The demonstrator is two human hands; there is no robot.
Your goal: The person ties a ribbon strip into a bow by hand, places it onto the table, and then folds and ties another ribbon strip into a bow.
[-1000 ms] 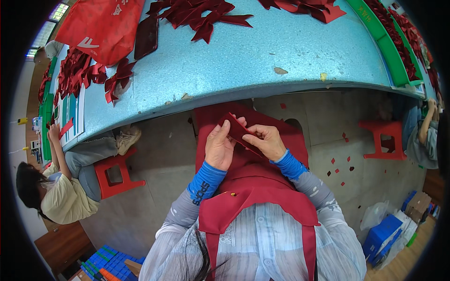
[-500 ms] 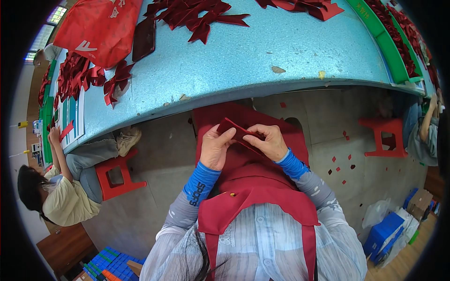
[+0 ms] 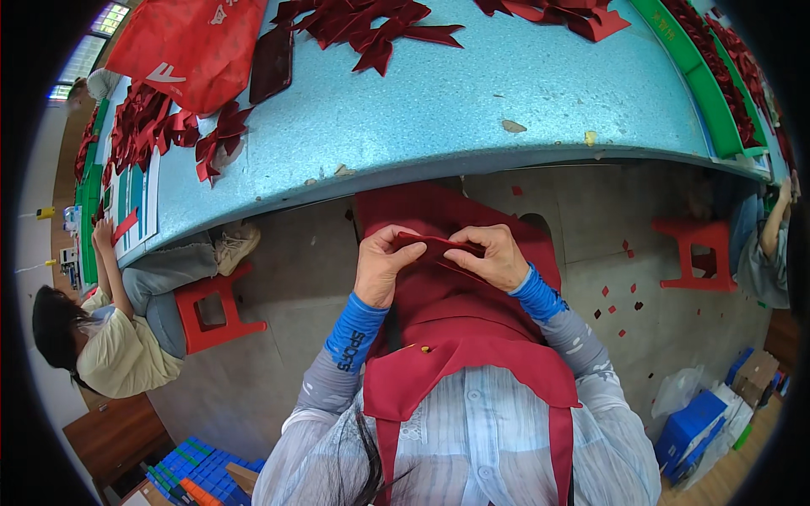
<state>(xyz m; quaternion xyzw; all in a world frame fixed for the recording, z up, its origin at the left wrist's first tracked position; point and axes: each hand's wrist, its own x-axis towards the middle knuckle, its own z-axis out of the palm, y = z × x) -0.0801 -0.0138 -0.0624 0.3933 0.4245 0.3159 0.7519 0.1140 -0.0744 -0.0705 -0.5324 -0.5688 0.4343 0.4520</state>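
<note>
A folded dark red ribbon (image 3: 434, 246) is stretched between my two hands above my lap, over the red apron (image 3: 464, 316). My left hand (image 3: 381, 264) pinches one end of it between thumb and fingers. At the other end, my right hand (image 3: 496, 258) grips the fabric with the thumb in front. Part of the ribbon is hidden behind the fingers. On the blue table ahead lie several dark red ribbon bows (image 3: 371, 29), with more bows (image 3: 142, 126) heaped at the far left.
A red bag (image 3: 190, 51) and a dark phone-like slab (image 3: 272, 63) lie on the table (image 3: 422, 110). Green trays (image 3: 700, 84) hold bows at right. One person (image 3: 122, 337) sits at left near a red stool (image 3: 215, 312); another red stool (image 3: 696, 253) stands at right.
Both hands have turned the ribbon from a slant to nearly level, its left end lowered. My left hand has shifted slightly. The whole view has drifted a little.
</note>
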